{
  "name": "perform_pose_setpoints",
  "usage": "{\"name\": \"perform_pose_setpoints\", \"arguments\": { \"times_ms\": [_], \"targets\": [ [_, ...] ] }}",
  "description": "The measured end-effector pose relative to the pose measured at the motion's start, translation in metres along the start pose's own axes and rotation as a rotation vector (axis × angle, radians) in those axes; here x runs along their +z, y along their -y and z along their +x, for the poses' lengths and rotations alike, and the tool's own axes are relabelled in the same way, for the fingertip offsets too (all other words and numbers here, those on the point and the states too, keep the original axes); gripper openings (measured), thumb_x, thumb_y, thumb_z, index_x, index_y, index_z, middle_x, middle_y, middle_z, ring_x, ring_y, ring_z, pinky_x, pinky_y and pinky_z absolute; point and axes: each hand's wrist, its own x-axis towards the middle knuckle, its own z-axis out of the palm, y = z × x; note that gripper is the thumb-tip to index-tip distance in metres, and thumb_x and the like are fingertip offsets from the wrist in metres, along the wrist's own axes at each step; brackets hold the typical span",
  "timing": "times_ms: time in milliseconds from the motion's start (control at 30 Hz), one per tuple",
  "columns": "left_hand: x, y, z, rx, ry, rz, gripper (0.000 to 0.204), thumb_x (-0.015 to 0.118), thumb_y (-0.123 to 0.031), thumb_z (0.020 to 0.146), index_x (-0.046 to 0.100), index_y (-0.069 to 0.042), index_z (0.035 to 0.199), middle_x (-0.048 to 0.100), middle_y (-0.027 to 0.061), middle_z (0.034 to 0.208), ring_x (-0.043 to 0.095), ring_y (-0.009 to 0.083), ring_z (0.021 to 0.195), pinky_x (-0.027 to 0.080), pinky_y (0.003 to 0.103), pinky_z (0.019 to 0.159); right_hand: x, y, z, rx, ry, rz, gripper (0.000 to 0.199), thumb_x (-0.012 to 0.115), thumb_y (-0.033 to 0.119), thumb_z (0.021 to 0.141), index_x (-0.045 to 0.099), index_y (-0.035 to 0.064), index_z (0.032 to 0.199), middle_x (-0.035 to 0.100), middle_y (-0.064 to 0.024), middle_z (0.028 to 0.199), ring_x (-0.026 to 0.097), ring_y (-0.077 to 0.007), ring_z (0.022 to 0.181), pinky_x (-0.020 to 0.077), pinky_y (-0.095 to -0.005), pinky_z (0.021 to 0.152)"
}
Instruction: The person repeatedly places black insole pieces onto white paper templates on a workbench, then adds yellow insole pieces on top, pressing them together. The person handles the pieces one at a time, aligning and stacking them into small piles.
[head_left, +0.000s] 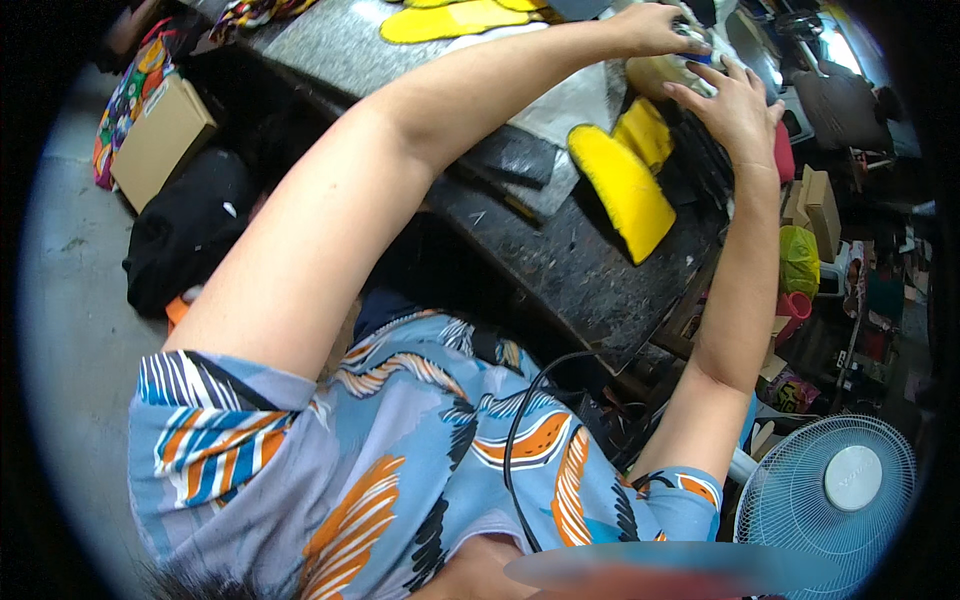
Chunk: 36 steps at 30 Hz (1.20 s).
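At the far right of the workbench (560,265), both my arms stretch out towards a cluster of pale, whitish items. My left hand (655,30) has its fingers curled in among them, closed on something I cannot make out. Just to its right and nearer, my right hand (738,115) spreads its fingers, thumb apart, over the same cluster. A bit of blue shows between the hands. Close below them lie a yellow insole-shaped piece (625,195) with dark edges and a smaller folded yellow piece (645,135). More yellow insole-shaped pieces (450,20) rest at the far side.
A dark flat block (510,155) lies on the bench under my left arm. Cardboard (165,140) and a black cloth bundle (195,235) are at the left. A fan (825,495) stands at the lower right, near my right elbow. A black cable (515,430) crosses my shirt.
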Motion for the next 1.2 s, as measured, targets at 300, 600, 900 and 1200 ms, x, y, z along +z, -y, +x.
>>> {"name": "perform_pose_setpoints", "arguments": {
  "times_ms": [300,600,900,1200],
  "targets": [
    [-0.12,-0.023,-0.108,-0.052,0.149,0.229,0.024,0.06,-0.02,0.086,0.071,-0.001,0.097,0.07,0.0226,0.091,0.067,0.0423,0.086,0.053,0.048,0.08,-0.026,0.055,-0.068,-0.328,-0.059,1.086,0.034,0.068,0.037,0.09,0.073,0.0096,0.108,0.061,-0.0177,0.131,0.052,-0.0326,0.129,0.0366,-0.0438,0.108],
    [-0.135,-0.013,-0.221,0.131,0.183,0.363,0.03,0.066,-0.029,0.085,0.067,-0.011,0.109,0.06,0.0151,0.11,0.051,0.0342,0.115,0.045,0.048,0.094,-0.023,0.154,-0.128,-0.542,-0.159,0.373,0.056,0.056,0.062,0.089,0.068,0.0223,0.126,0.043,-0.012,0.151,0.025,-0.0347,0.147,0.0079,-0.058,0.119],
    [-0.128,-0.018,-0.217,0.117,0.119,0.384,0.033,0.069,-0.029,0.081,0.07,-0.009,0.108,0.056,0.0199,0.124,0.049,0.0378,0.122,0.043,0.048,0.101,-0.03,0.131,-0.114,-0.434,-0.155,0.461,0.055,0.051,0.062,0.092,0.066,0.0251,0.128,0.049,-0.0073,0.147,0.032,-0.0311,0.144,0.0089,-0.0599,0.117],
    [-0.131,-0.024,-0.216,0.077,0.106,0.367,0.033,0.068,-0.028,0.082,0.07,-0.009,0.108,0.057,0.0205,0.124,0.048,0.0387,0.123,0.042,0.049,0.102,-0.025,0.134,-0.126,-0.579,-0.024,0.81,0.039,0.05,0.057,0.094,0.074,0.0335,0.114,0.048,-0.0044,0.148,0.032,-0.0314,0.143,0.005,-0.0614,0.118]
  ]
}}
